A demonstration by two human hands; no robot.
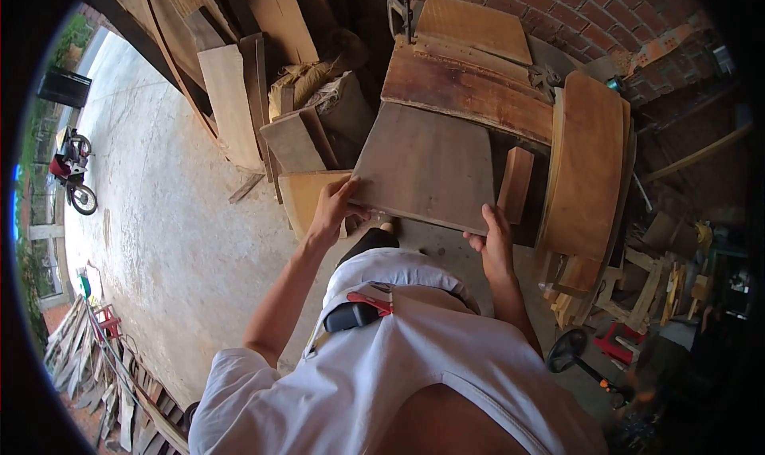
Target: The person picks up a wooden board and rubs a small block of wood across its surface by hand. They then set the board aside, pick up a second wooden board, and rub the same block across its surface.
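A wide, flat dark-brown wooden board (430, 164) lies in front of me, its near edge toward my body. My left hand (335, 209) grips the board's near left corner, thumb on top and fingers underneath. At the near right corner is my right hand (494, 244), its thumb against the top edge and its fingertips by the underside. Just right of the board stands a short reddish wood block (516, 186). Beyond the far edge lies a curved, stained wooden panel (470, 92).
A curved wooden panel (586, 168) stands at the right. Planks (227, 100) and sacks (339, 104) lean at the back left, before a brick wall (582, 17). Scrap wood (80, 367) lies lower left; a motorbike (73, 168) is parked far left. A red stool (617, 343) sits lower right.
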